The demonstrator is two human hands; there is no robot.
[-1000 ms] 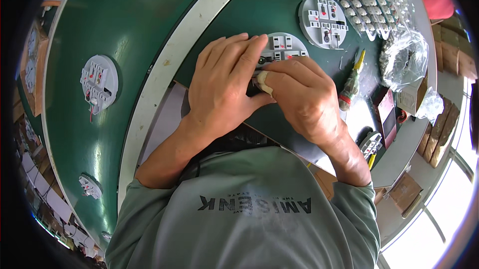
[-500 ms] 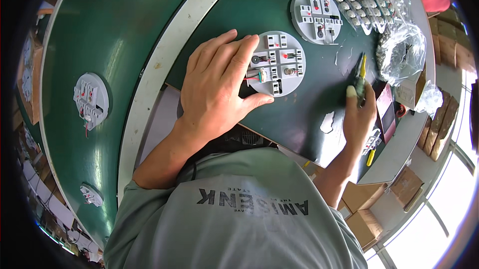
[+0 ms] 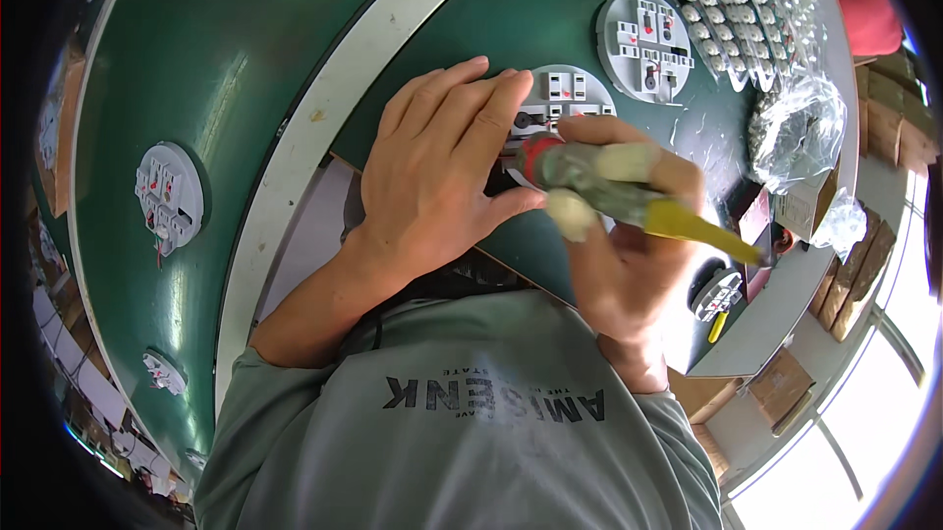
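The green table (image 3: 246, 68) carries round white discs. The left hand (image 3: 432, 176) lies flat over one disc (image 3: 565, 93), fingers spread, seemingly to steady it. The right hand (image 3: 629, 255), fingers clenched, grasps a screwdriver (image 3: 629, 198) whose tip meets that disc.

Round white socket plate (image 3: 565, 98) flat on the green table, green-and-yellow-handled screwdriver (image 3: 638, 201) slanted across it.
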